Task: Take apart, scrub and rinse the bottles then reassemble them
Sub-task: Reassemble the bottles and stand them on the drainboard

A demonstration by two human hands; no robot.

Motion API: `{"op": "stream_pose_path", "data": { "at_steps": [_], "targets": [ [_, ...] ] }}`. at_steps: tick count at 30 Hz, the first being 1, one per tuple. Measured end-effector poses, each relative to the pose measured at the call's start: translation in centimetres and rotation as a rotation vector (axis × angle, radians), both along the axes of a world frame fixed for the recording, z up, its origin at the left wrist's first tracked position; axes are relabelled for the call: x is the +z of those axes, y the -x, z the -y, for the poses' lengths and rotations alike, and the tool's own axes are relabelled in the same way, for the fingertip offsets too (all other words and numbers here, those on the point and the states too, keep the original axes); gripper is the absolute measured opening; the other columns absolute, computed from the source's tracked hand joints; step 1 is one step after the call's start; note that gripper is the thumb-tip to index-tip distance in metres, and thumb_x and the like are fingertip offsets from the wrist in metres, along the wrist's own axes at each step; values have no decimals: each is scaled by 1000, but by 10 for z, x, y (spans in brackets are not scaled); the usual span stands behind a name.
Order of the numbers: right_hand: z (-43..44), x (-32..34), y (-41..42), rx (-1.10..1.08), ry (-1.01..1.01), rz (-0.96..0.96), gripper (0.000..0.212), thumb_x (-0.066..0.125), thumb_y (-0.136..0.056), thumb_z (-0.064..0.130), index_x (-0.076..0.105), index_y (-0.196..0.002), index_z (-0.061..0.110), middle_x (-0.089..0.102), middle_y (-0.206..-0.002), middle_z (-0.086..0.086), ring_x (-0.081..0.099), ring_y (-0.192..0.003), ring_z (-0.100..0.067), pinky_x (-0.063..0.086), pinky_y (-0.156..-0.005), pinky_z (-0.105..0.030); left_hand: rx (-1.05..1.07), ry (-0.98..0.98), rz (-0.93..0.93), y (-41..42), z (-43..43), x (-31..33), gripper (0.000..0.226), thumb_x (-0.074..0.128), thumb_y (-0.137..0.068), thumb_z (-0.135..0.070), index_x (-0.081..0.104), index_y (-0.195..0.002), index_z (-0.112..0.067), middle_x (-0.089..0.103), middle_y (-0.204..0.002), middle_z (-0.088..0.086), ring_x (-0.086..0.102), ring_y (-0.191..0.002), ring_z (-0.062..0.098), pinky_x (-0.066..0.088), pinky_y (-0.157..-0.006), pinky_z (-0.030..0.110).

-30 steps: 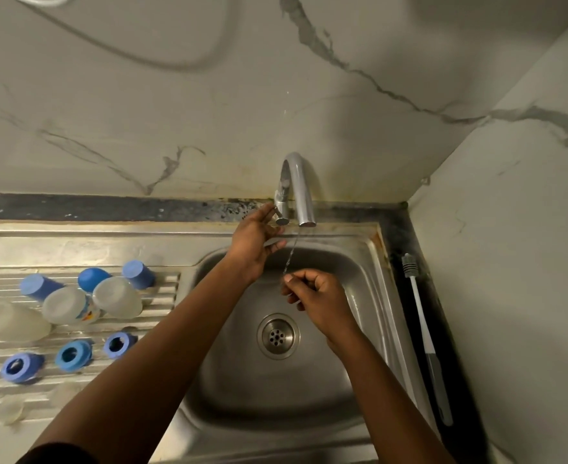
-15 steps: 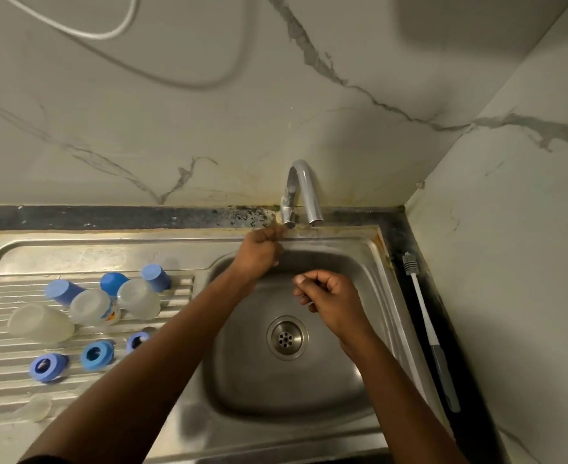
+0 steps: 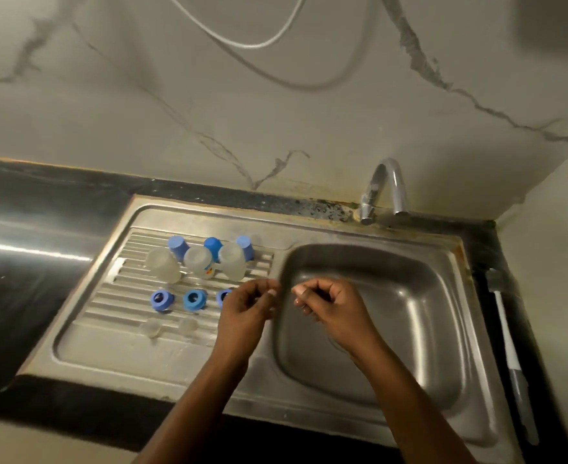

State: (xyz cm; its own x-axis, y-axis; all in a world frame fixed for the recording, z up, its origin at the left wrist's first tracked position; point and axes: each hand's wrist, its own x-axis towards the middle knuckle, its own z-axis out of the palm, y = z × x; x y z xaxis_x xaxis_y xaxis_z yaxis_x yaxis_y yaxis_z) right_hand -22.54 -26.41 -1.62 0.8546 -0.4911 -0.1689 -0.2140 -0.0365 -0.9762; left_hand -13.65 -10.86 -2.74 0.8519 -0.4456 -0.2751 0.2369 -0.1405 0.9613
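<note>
Left hand (image 3: 247, 308) and right hand (image 3: 331, 306) hover over the sink (image 3: 423, 289) rim, fingers curled; whether either holds anything, I can't tell.

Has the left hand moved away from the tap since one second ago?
Yes. The left hand left the tap and came back toward the person, beside the blue rings.

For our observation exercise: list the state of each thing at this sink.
tap: off, no water running
bottles: uncapped, on the drainboard
blue rings: loose, off the bottles
brush: lying flat, untouched
left hand: curled, grip unclear
right hand: curled, grip unclear
</note>
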Motion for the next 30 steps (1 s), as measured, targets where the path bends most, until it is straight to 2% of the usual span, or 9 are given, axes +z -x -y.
{"op": "stream_pose_path", "data": {
  "at_steps": [3,5,11,13,16,19,25,27,30],
  "targets": [
    [-19,-3,-4,108,-9,-3,15,70,-100,16,80,-89,11,78,-81,-5,67,-70,-7,50,-66,-16,121,-40,3,12,-34,4,18,64,-102,-5,80,-103,-13,80,-95,7,76,-94,31,62,-79,36],
    [-32,-5,-7,155,-41,-11,15,70,-100,16,80,-89,11,78,-82,-6,67,-69,-5,50,-65,-15,180,-71,17,18,-54,5,17,65,-101,-4,80,-104,-11,81,-95,7,76,-93,31,62,-80,40],
    [-67,-19,-17,294,3,-77,8,74,-96,25,80,-90,23,79,-85,3,72,-79,-7,60,-81,-33,294,-138,91,15,-95,0,20,68,-100,-6,80,-108,-21,80,-102,-2,77,-92,19,65,-83,37],
    [-75,-27,-20,307,47,-95,5,77,-93,29,81,-94,26,79,-89,9,73,-85,-5,61,-85,-31,296,-160,129,8,-102,-5,22,69,-100,-8,79,-109,-26,79,-108,-7,76,-92,13,63,-86,38],
    [-86,-36,-26,311,156,-166,10,79,-91,34,80,-100,30,78,-91,14,71,-87,1,56,-79,-16,209,-288,283,-5,-114,-14,25,71,-99,-11,75,-114,-30,74,-117,-15,72,-95,2,59,-81,21],
    [-95,-47,-33,297,261,-234,20,79,-88,36,77,-108,33,74,-91,14,68,-82,2,51,-72,-11,50,-388,454,-25,-126,-26,28,73,-97,-14,73,-120,-30,66,-125,-15,69,-101,3,61,-84,26],
    [-125,-73,-62,211,343,-341,37,80,-82,28,71,-118,33,67,-95,14,66,-79,-5,58,-83,-28,-187,-423,524,-80,-125,-38,30,73,-95,-9,74,-122,-22,65,-122,-13,68,-103,7,61,-92,37],
    [-133,-78,-74,194,414,-365,40,81,-82,27,69,-120,32,62,-100,16,63,-82,-6,55,-82,-27,-280,-433,571,-99,-118,-38,32,73,-93,-6,75,-121,-22,64,-122,-13,67,-107,10,58,-95,33],
    [-142,-88,-80,140,521,-390,30,75,-87,31,69,-117,29,60,-105,14,61,-91,-7,50,-79,-24,-416,-502,648,-120,-107,-38,39,70,-90,0,76,-124,-19,64,-126,-13,63,-116,9,40,-95,16]
  ]
}}
